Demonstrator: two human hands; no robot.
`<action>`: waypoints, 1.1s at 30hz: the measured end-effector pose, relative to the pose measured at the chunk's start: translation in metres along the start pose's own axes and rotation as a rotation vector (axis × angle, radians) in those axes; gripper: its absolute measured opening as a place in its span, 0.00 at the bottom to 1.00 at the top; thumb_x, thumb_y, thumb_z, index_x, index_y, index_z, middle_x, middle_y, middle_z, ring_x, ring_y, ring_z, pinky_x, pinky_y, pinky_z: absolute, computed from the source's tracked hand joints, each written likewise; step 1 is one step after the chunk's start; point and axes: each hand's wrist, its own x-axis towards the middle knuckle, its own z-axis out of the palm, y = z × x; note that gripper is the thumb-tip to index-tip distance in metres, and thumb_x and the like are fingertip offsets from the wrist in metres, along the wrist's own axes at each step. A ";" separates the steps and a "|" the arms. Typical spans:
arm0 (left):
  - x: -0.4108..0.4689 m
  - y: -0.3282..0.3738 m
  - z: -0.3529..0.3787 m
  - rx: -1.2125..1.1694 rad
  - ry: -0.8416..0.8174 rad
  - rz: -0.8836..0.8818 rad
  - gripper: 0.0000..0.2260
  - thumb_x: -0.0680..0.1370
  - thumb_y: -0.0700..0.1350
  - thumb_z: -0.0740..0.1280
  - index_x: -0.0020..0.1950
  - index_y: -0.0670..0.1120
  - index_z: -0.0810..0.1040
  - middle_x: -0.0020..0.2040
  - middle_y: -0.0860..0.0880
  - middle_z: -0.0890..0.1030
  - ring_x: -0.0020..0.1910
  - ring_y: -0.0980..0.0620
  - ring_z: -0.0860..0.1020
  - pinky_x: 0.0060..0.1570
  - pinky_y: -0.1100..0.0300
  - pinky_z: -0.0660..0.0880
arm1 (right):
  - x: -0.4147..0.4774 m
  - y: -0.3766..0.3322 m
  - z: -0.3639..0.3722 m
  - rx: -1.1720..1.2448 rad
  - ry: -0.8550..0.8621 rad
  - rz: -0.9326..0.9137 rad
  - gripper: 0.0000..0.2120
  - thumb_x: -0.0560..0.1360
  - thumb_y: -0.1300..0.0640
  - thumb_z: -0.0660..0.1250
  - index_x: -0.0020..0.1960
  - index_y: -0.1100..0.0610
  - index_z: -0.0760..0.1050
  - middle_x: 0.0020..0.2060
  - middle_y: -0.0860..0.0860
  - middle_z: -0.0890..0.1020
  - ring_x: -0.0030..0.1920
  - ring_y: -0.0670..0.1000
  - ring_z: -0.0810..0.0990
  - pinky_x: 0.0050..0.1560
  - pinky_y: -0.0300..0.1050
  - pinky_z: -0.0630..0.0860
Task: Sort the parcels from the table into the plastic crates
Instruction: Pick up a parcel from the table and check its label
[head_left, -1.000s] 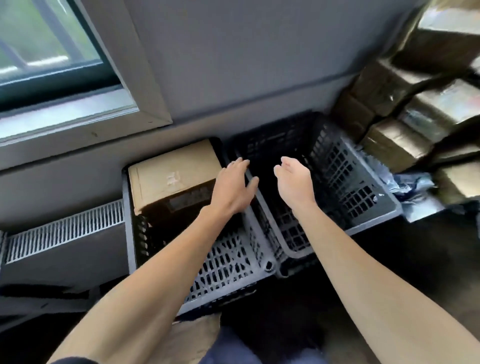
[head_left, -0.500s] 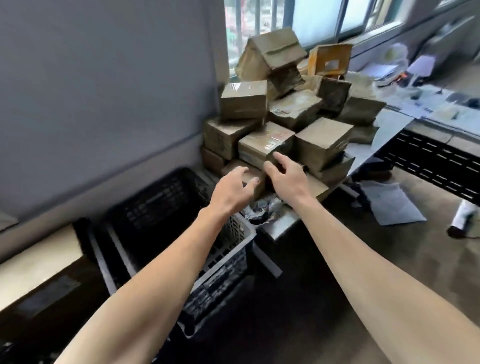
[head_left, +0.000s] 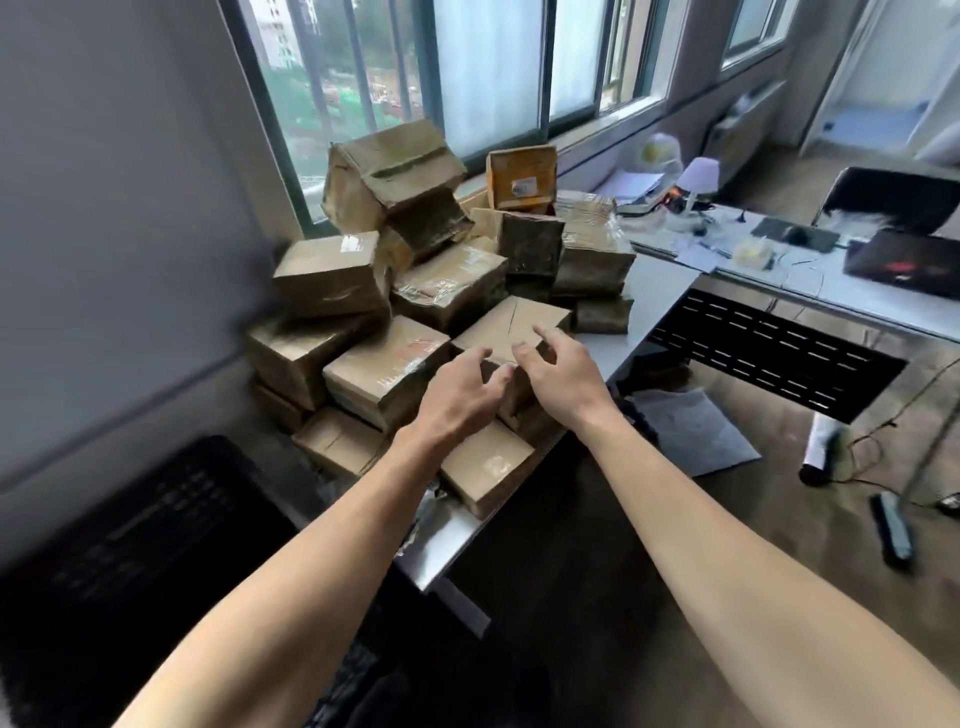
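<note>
A pile of several brown cardboard parcels (head_left: 363, 280) sits stacked on the grey table (head_left: 654, 291) by the window. My left hand (head_left: 457, 400) and my right hand (head_left: 561, 379) hover side by side over the front of the pile, fingers loosely spread, holding nothing. Just beyond their fingertips lies a plain cardboard parcel (head_left: 514, 319) with a slit in its top. A flat parcel (head_left: 488, 467) lies under my left wrist at the table's near edge. A black plastic crate (head_left: 135, 525) stands blurred at the lower left.
A grey wall rises on the left. Windows run behind the pile. A desk (head_left: 831, 280) with a laptop, papers and cables stands at the right, a black perforated panel (head_left: 769, 353) below it. Paper sheets and a dark remote lie on the brown floor.
My view swung from the crates up and right to the parcel pile. Both hands moved from over the crates to the front of the pile, holding nothing throughout.
</note>
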 end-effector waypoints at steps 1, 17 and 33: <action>0.016 0.005 0.005 0.000 0.004 -0.005 0.24 0.84 0.55 0.65 0.77 0.44 0.72 0.70 0.44 0.80 0.70 0.45 0.76 0.70 0.53 0.70 | 0.015 0.005 -0.006 -0.002 0.001 -0.004 0.27 0.84 0.47 0.65 0.80 0.55 0.68 0.77 0.53 0.71 0.78 0.53 0.67 0.76 0.46 0.63; 0.248 0.073 0.052 -0.044 0.127 -0.107 0.24 0.84 0.54 0.65 0.77 0.45 0.71 0.71 0.44 0.78 0.71 0.45 0.75 0.68 0.54 0.70 | 0.269 0.054 -0.087 0.030 -0.037 -0.002 0.27 0.83 0.46 0.65 0.80 0.55 0.68 0.76 0.52 0.73 0.77 0.52 0.69 0.77 0.50 0.66; 0.368 0.089 0.034 -0.091 0.490 -0.454 0.22 0.84 0.52 0.65 0.76 0.44 0.73 0.72 0.45 0.77 0.71 0.46 0.75 0.68 0.57 0.68 | 0.471 0.031 -0.065 0.085 -0.413 -0.241 0.27 0.84 0.42 0.63 0.78 0.56 0.71 0.74 0.54 0.75 0.74 0.54 0.73 0.75 0.56 0.70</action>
